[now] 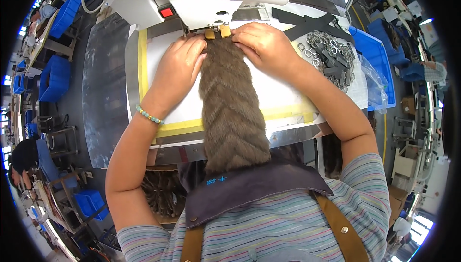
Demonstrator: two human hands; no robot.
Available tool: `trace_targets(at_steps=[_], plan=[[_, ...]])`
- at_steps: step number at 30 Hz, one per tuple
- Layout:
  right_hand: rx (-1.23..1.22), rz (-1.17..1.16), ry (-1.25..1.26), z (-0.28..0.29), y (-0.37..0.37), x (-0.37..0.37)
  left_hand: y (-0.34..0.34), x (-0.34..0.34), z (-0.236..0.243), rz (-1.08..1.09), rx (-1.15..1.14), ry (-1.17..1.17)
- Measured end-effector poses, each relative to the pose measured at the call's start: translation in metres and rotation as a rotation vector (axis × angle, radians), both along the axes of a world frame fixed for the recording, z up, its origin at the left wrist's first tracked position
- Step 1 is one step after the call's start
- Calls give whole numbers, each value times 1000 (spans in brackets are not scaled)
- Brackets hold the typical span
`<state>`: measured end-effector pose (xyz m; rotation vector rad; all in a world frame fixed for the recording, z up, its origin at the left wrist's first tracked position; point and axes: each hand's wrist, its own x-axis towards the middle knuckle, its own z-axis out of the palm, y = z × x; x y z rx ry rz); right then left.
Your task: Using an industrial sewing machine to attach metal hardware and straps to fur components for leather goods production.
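Observation:
A long brown fur strip (233,103) with chevron ridges runs from my lap up to the head of a white sewing machine (206,10). Its far, narrower end lies at two brass-coloured clamp plates (225,31). My left hand (184,56), with a beaded bracelet at the wrist, is closed with its fingertips at the strip's left edge beside the clamp. On the other side my right hand (263,45) pinches the right edge of the same end. Both sets of fingertips are partly hidden by the hands and the clamp.
Metal rings with black tabs (331,60) are piled at the right, near crossed black straps (314,24). Beyond them stands a blue bin (386,79) with a clear plastic bag. Yellow tape (185,126) borders the white work surface. More fur pieces (163,192) lie below the table.

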<state>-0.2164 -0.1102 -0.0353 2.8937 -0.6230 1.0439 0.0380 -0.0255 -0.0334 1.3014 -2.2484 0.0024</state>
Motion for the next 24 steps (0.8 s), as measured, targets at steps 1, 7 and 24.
trace_targets(at_steps=[1, 7, 24], plan=[[1, 2, 2, 1, -1, 0, 0, 0, -1, 2, 1, 2], [-60, 34, 83, 3, 1, -5, 2, 2, -2, -22, 9, 33], [87, 39, 115, 6, -1, -9, 1, 1, 2, -54, -3, 113]])
